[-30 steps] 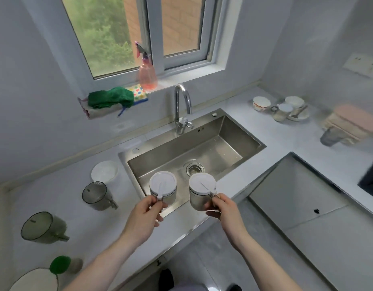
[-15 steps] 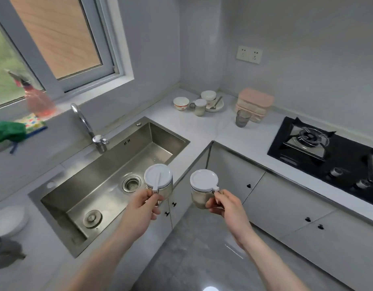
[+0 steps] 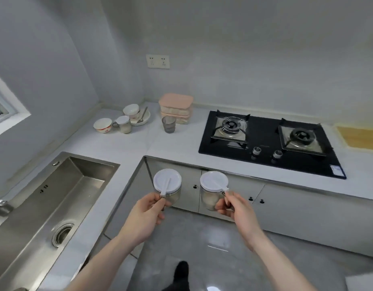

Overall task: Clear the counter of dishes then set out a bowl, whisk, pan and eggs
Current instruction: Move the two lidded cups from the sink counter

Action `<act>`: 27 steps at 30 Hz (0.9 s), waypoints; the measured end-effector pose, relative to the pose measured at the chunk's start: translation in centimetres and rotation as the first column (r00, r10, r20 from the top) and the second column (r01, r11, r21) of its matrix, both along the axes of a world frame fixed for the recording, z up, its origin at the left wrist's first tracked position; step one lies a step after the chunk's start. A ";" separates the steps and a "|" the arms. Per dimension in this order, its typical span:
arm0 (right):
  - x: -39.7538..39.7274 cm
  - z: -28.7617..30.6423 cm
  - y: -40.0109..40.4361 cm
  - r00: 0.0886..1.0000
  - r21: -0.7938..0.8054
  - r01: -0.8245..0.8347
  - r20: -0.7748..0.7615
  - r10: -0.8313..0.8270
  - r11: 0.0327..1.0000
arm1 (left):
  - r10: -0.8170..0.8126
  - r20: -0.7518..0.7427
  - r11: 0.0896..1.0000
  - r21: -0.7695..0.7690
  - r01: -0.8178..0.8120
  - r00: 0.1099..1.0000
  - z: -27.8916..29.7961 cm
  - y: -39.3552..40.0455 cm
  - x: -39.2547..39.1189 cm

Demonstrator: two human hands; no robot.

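Steel sink (image 3: pixel 55 198) at far left, drain visible. Left hand (image 3: pixel 146 215) pinches handle of left lidded cup (image 3: pixel 167 186), held in air over floor in front of cabinets. Right hand (image 3: pixel 239 211) pinches handle of right lidded cup (image 3: pixel 213 190), level beside first (both white-lidded, apart). Back corner of counter (image 3: pixel 139 148): bowls, small mug, plate with spoon (image 3: pixel 127 120); grey tumbler (image 3: pixel 168 124) just before pink stacked boxes (image 3: pixel 175 108). Two-burner hob (image 3: pixel 269 141) at right; corner sticker unreadable, probably rating label.
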State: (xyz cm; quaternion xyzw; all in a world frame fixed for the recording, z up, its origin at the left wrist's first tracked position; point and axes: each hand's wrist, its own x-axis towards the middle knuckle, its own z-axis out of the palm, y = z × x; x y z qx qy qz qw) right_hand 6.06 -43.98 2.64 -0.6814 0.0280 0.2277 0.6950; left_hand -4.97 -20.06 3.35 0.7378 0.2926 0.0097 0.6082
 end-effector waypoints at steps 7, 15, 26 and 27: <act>6.0 -1.0 -8.0 0.968 -0.022 0.251 0.005 -0.251 0.968 | -0.248 -0.014 0.968 0.019 0.248 0.969 -1.2 -5.4 12.8; 14.3 -0.5 -16.6 0.849 -0.045 0.528 0.027 -0.527 0.848 | -0.509 0.045 0.861 0.005 0.509 0.860 -1.8 -14.8 27.8; 17.4 -2.4 -29.7 0.628 -0.024 0.777 -0.020 -0.778 0.629 | -0.784 -0.036 0.618 0.037 0.785 0.619 -2.5 -28.4 39.1; 17.7 -2.4 -31.1 0.615 -0.021 0.788 -0.017 -0.789 0.615 | -0.794 -0.027 0.606 0.042 0.794 0.608 -2.5 -30.1 40.0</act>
